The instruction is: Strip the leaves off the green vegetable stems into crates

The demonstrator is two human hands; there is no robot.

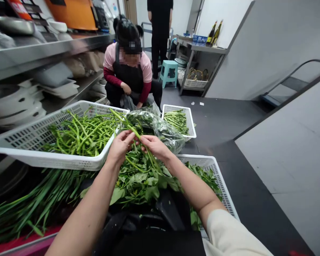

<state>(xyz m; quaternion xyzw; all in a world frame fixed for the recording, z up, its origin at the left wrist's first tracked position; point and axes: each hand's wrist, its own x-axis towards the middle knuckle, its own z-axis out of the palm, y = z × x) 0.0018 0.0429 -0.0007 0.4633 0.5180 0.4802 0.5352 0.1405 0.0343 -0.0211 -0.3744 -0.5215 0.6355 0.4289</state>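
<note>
Both my hands meet at the centre, over a heap of leafy greens [141, 185]. Between them runs a long green vegetable stem [130, 127], its bare end pointing up and left. My left hand [120, 144] pinches the stem with thumb and fingertips. Close beside it, my right hand [156, 145] grips the same stem lower down, where leaves hang below. Left of my hands, a white slotted basket [61, 161] holds many leafless stems [82, 133]. Another white basket [224, 181], with leaves in it, is partly hidden under my right forearm.
A clear plastic bag [165, 129] of greens lies just beyond my hands. Past it a co-worker [130, 67] crouches, near a smaller basket [192, 129] of stems. Long green stalks [48, 195] lie at lower left. Steel shelving [50, 51] lines the left; a blue stool [169, 71] stands behind.
</note>
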